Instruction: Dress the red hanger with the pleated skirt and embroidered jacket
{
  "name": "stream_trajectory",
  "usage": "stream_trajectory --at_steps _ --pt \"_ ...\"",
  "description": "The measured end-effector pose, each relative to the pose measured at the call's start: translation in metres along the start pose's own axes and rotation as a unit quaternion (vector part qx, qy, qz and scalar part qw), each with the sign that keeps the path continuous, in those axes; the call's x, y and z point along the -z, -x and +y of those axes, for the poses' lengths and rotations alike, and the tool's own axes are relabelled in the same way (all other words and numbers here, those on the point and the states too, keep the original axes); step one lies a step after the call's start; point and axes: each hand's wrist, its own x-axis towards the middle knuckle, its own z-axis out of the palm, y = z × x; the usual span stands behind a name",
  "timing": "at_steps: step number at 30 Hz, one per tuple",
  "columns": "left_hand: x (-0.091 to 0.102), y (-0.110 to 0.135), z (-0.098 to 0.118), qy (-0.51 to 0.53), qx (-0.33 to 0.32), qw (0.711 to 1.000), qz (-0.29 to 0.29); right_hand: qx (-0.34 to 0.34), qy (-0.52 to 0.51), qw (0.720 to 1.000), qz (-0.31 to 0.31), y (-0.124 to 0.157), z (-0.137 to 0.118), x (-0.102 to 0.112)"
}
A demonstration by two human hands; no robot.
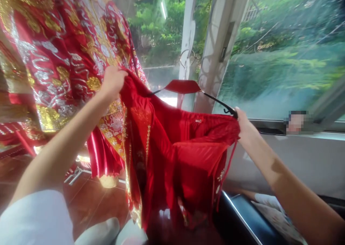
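A red embroidered skirt [164, 144] hangs spread out in front of me, its waistband opening facing up and gold beaded trim running down its panels. My left hand [114, 81] is closed on the upper left corner of its waist. At the opposite end, my right hand [242, 124] grips the gathered waistband together with the black tip of a hanger. That hanger [183, 86] has a red middle piece and a wire hook standing up, and its left arm passes behind the red cloth. My fingertips are partly hidden by fabric on both sides.
On the left stands a large red costume [78, 54] with gold and silver sequins. Windows [285, 58] with greenery outside fill the back right. A black glossy box-like object [250, 216] is at the lower right, beside patterned cloth. Brown tiles [94, 198] cover the floor.
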Motion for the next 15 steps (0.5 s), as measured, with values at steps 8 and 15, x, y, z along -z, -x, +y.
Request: stream_trajectory --at_steps 8,15 --pt "-0.069 0.098 0.023 -0.309 -0.158 0.903 -0.253 -0.059 -0.128 0.990 0.021 -0.001 -0.002 0.013" --pt "-0.156 0.072 0.098 -0.272 -0.426 0.854 -0.127 -0.034 -0.064 0.997 -0.005 0.008 -0.004 0.021"
